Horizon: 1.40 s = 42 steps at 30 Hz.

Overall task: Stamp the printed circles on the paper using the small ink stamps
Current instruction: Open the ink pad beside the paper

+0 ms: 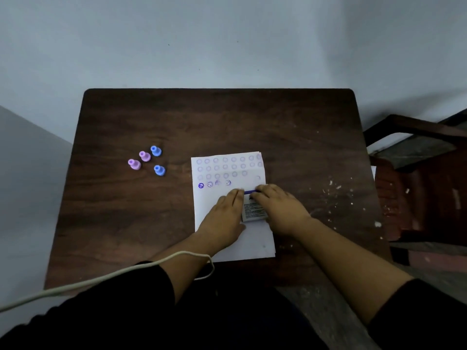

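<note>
A white paper point(255, 243) with rows of printed circles lies on the dark wooden table point(177, 117). Several inked stamp marks point(209, 184) sit in a row below the circles. A small ink pad box point(253, 210) with a label and a blue edge rests on the paper. My left hand point(223, 214) and my right hand point(280, 210) both grip it from either side, fingertips at its far blue edge. Two pink stamps point(134, 164) point(144, 156) and two blue stamps point(156, 150) point(159, 170) stand apart on the table to the left.
A white cable point(101, 280) runs from the lower left across my left forearm. A dark wooden chair point(417, 137) stands to the right of the table. White specks point(336, 188) dot the table's right side. A grey wall is behind.
</note>
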Tool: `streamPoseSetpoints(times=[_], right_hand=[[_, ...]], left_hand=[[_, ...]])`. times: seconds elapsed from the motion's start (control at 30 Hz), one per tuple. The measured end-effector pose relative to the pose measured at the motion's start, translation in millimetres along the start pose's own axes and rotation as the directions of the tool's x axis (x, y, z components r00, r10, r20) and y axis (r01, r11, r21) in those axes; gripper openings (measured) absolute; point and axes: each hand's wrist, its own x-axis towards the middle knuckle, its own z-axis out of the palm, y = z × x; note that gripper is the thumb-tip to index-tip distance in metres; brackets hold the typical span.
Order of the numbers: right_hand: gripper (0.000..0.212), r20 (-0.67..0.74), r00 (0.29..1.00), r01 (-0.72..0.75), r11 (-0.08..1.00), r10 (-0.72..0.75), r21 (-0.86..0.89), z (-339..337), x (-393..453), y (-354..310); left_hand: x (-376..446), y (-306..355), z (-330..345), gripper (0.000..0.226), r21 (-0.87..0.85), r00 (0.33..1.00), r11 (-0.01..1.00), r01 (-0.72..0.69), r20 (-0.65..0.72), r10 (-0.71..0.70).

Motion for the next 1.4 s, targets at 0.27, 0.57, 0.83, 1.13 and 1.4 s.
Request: streamPoseSetpoints(times=[0.27, 0.57, 0.83, 1.13, 1.4], right_hand=[[0.077, -0.005, 0.997, 0.081, 0.997, -0.081, 0.014, 1.7, -1.3, 10.4], [0.077, 0.08, 0.988, 0.128, 0.989, -0.134, 0.076, -12.9, 2.3, 24.3], [0.043, 0.188, 0.98, -0.017, 0.901, -0.072, 0.433, -47.6, 19.8, 46.0], [0.021, 0.038, 0.984, -0.167, 0.818, 0.175, 0.551, -47.2, 49.0, 63.6], [0.012, -0.127, 0.947, -0.213, 0.873, 0.295, 0.438, -24.0, 59.1, 68.1]], left_hand=[[-3.1, 0.7, 4.2, 0.082, -0.007, 0.998, 1.0, -0.012, -0.069, 0.012], [-6.0, 1.3, 3.7, 0.082, -0.065, 0.991, 0.998, -0.005, -0.133, -0.004], [-5.2, -8.9, 11.8, 0.076, -0.174, 0.99, 0.982, 0.071, -0.109, -0.091], [-11.9, -10.4, 16.9, 0.053, -0.053, 0.98, 0.995, -0.079, -0.186, 0.068], [-14.5, -18.7, 37.3, 0.056, 0.137, 0.902, 0.967, -0.217, -0.35, 0.252]])
